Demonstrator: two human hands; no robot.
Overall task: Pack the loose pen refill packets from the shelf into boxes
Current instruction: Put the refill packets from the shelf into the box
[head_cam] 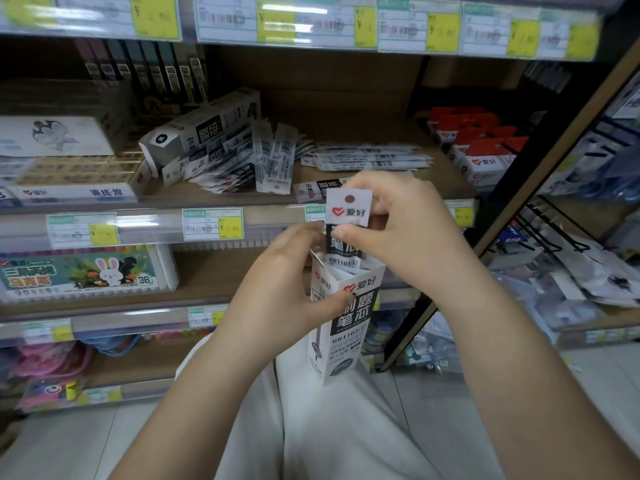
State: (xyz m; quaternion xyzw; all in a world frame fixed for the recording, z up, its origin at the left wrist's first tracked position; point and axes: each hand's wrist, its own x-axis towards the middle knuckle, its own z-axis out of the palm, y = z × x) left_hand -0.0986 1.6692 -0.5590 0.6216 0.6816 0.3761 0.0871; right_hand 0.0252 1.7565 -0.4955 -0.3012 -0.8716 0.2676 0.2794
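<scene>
Loose white-and-black plastic refill packets (239, 161) lay heaped on the wooden shelf (346, 133). Nearer, the left hand (291, 271) gripped an upright white cardboard box (343, 320), open-topped. The right hand (398, 223) pinched a white-headed refill packet (348, 220) standing half inside it.

The shelf (346, 133) has bare wood at its middle and back, open to a reach from the front. Loose packets (242, 161) sprawl across its left half, with a tilted box (204, 126) lying on them, and a flat row of packets (367, 157) lies to the right. Red-topped packs (485, 147) crowd the right end (against the slanted post (519, 216)). The shelf above (311, 26) limits headroom. In front, the box (346, 320) has an open mouth, partly filled by an upright packet (348, 216).
</scene>
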